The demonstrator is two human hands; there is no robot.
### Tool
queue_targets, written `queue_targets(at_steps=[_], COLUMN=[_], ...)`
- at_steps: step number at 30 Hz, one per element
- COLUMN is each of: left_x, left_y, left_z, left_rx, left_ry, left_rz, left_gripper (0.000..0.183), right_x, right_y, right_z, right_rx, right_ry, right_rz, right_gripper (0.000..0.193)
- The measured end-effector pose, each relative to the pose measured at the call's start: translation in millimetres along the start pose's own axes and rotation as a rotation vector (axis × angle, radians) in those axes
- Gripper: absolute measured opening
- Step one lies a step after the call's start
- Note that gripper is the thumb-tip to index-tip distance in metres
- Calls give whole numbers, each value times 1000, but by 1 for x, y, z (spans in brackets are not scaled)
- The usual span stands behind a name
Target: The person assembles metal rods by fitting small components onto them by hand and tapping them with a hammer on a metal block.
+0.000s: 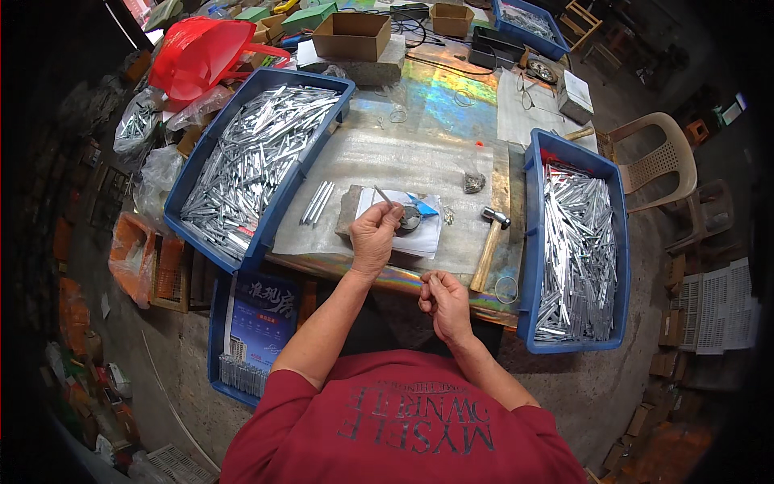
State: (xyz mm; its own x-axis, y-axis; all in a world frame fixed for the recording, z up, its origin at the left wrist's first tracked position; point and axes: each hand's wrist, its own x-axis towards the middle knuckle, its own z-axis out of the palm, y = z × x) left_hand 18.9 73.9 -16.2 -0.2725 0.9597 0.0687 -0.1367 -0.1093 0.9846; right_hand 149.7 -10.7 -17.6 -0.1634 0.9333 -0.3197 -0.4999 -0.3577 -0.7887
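Left hand [375,234] pinches a thin metal rod [382,195] upright over the small block [351,211]; right hand [442,297], nearer the body, is curled, contents unclear. Bin left of it [242,161] is heaped, bin to the right [576,242] fairly full, so progress looks midway.

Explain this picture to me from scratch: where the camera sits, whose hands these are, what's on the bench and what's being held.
The camera is worn on a person's head and looks down, so the round, bent edges come from its wide lens. The two bare arms from the bottom edge are that person's own.

The left hand holds a thin metal rod over a small block with paper on it. The right hand is closed near the bench edge; whether it pinches something tiny, I cannot tell.

On the bench: a blue bin of metal rods on the left, another bin on the right, a few loose rods, and a hammer.
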Motion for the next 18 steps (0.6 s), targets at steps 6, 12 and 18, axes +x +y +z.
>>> queue_targets(at_steps=[6,12,18], left_x=[2,7,6], left_y=[-5,1,10], left_z=[-1,-1,-4], left_rx=[54,449,514], left_ry=[-24,-61,-163], left_rz=[33,539,603], left_gripper=[11,7,7], right_x=[1,6,42], right_y=[0,-12,-50], right_z=[-1,2,18], right_rx=[5,-70,-494], right_ry=[5,9,-35], right_rz=[-4,-25,-376], right_gripper=[12,13,17])
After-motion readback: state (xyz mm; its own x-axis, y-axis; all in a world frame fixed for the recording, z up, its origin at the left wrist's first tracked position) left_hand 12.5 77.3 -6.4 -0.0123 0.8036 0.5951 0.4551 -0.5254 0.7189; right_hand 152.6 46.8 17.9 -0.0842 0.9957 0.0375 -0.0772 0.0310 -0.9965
